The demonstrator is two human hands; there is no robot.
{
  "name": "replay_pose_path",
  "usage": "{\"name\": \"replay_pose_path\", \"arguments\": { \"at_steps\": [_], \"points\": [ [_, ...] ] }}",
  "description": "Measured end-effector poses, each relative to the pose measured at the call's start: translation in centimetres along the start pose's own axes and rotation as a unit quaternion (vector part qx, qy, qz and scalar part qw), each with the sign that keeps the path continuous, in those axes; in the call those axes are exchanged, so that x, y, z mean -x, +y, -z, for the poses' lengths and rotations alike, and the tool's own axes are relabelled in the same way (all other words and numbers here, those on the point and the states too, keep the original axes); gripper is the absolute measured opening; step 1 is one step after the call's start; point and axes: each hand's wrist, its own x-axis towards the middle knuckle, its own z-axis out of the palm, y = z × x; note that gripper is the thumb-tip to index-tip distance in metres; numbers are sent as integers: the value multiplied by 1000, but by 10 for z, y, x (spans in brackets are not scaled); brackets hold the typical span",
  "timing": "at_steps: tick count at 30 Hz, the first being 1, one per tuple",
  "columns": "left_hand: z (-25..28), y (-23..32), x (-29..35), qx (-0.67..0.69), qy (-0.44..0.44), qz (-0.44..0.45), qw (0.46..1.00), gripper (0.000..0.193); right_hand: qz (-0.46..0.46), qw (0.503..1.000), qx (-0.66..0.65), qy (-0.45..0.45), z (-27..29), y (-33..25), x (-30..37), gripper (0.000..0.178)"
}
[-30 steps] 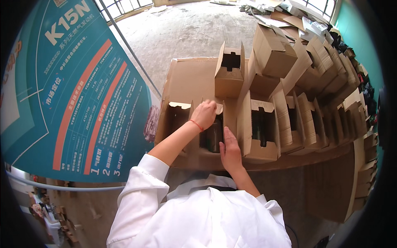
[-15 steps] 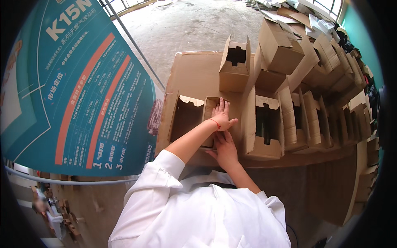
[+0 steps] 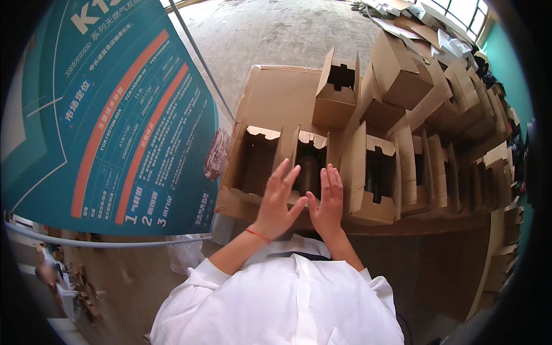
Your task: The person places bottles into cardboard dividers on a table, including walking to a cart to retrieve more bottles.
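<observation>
The left hand (image 3: pixel 279 201) is hovering open, empty; near the surface's (image 3: pixel 276 95) front edge, a stiff-looking box (image 3: pixel 313 139) is offering its side walls for gripping and holding a dark, probably heavy bottle (image 3: pixel 309 169); the right hand (image 3: pixel 328 207) is holding nothing, nearly flat.

Two grips show, one left grip (image 3: pixel 275 201) and one right grip (image 3: pixel 328 201), with one red cord (image 3: pixel 257 234) at the left grip's wrist. Just ahead, between them, is one open carton (image 3: pixel 313 140) with one dark bottle-shaped object (image 3: pixel 309 171) inside. One open carton (image 3: pixel 260 164) stands near the left grip, to its left; one notched carton (image 3: pixel 372 209) stands near the right grip, to its right. Ahead of the right grip is one carton (image 3: pixel 333 109). Farther right, overlapping cartons (image 3: pixel 454 178) cannot be counted. One table (image 3: pixel 282 95) lies ahead of the grips; one banner (image 3: pixel 138 132) stands well left.
</observation>
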Motion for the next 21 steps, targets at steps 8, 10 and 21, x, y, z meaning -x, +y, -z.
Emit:
{"name": "replay_pose_path", "arguments": {
  "at_steps": [8, 10, 21],
  "points": [
    [-34, -34, 23, -126, -33, -84, 988, 51, 31, 996, 79, -10, 7, -4, -9, 24],
    [-34, -34, 24, -163, -50, -110, 979, 55, -8, 996, 90, -5, 18, 1, -14, 21],
    [-66, -81, 30, 159, -65, 167, 971, 72, -163, 849, 240, -441, -87, 39, -48, 43]
  ]
}}
